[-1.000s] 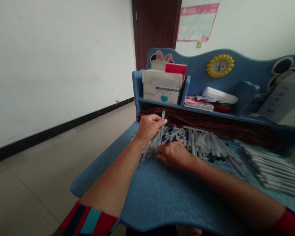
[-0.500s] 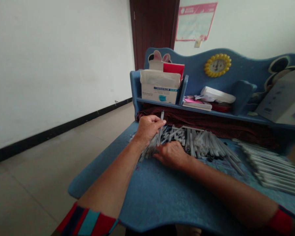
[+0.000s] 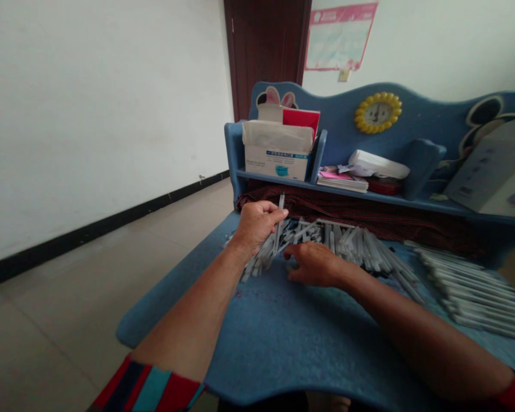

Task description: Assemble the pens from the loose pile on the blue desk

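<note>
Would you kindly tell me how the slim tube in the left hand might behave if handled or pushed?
The slim tube is probably stiff, since it looks straight in the left hand. It seems light, being thin and translucent. Laid down, it might roll, given its narrow shape, though its cross-section is too small to make out.

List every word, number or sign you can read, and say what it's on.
"口罩": white cardboard box with blue print; its remaining print is too blurred.
White paper poster with pink border: too blurred.
Yellow flower-shaped dial: markings too small.
Grey-white cardboard carton: print too blurred.
</note>
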### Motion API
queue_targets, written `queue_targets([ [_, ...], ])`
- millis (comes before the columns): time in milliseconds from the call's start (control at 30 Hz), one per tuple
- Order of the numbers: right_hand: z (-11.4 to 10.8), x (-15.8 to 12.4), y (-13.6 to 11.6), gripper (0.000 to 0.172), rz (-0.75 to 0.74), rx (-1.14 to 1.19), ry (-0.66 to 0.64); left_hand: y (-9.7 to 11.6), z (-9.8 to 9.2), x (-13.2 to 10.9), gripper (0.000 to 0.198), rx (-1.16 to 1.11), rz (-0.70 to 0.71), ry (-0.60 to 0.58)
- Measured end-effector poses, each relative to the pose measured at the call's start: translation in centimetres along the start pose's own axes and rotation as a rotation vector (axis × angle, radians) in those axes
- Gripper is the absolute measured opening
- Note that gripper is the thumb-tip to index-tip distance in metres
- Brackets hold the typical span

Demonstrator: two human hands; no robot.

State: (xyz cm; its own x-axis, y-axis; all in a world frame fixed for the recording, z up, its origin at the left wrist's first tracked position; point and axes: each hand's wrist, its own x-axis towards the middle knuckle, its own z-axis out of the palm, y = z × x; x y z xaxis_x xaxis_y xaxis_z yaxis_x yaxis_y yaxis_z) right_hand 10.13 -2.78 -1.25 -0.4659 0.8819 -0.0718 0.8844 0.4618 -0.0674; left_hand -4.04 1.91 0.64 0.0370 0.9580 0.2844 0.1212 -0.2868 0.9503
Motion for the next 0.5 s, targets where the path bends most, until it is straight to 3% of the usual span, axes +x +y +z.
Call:
queue_targets([
  [200, 0.2, 0.1, 0.0, 0.023, 0.024, -0.004, -0.03, 0.5, 0.1, -0.2, 0.018, -0.009, -0.016, 0.014],
  [300, 0.2, 0.2, 0.4, 0.017, 0.019, 0.089, 0.054, 0.5, 0.1, -0.2, 0.019, -0.026, -0.024, 0.035],
  [400, 0.1, 0.2, 0.9, 0.011, -0.014, 0.328, 0.207, 0.3, -0.1, 0.0, 0.02, -0.071, -0.031, 0.045],
  [500, 0.3, 0.3, 1.1, 0.013, -0.017, 0.701, 0.242, 0.0, -0.2, 0.2, 0.018, -0.12, -0.043, 0.05],
])
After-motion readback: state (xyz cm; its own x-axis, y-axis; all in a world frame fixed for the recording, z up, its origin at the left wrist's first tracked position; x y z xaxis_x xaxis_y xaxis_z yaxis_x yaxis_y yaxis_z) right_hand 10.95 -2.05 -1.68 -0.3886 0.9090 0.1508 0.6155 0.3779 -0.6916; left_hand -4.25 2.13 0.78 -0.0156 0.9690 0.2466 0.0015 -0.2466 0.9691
